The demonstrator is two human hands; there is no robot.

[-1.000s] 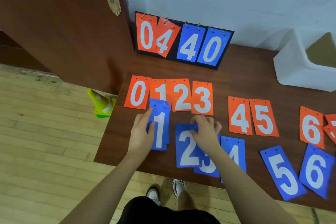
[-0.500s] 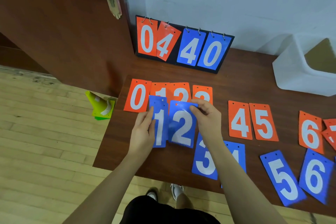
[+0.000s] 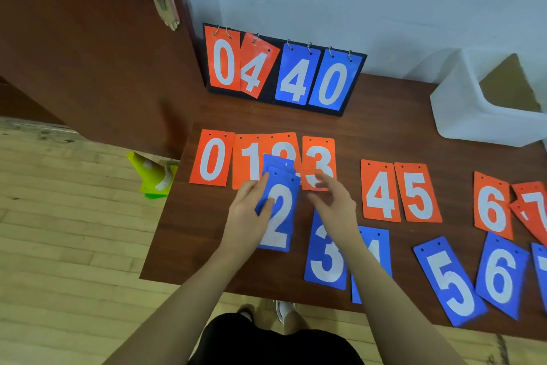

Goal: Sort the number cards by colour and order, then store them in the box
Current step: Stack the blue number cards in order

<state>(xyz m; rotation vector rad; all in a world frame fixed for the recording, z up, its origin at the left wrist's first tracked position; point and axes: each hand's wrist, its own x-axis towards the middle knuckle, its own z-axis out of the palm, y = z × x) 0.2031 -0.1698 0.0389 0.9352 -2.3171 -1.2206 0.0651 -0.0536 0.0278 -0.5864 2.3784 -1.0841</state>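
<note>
Blue plastic number cards (image 3: pixel 278 210), "2" on top, are stacked in my left hand (image 3: pixel 248 216), fingers curled round them near the table's (image 3: pixel 177 246) left edge. Right hand (image 3: pixel 331 204) hovers relaxed, holding nothing. I judge the blue "3" card (image 3: pixel 325 261) should be added next.

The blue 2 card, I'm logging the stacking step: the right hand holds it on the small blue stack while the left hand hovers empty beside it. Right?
Wrong hands. In the head view the left hand holds the blue 2 card on the stack, and the right hand hovers empty beside it.
</note>
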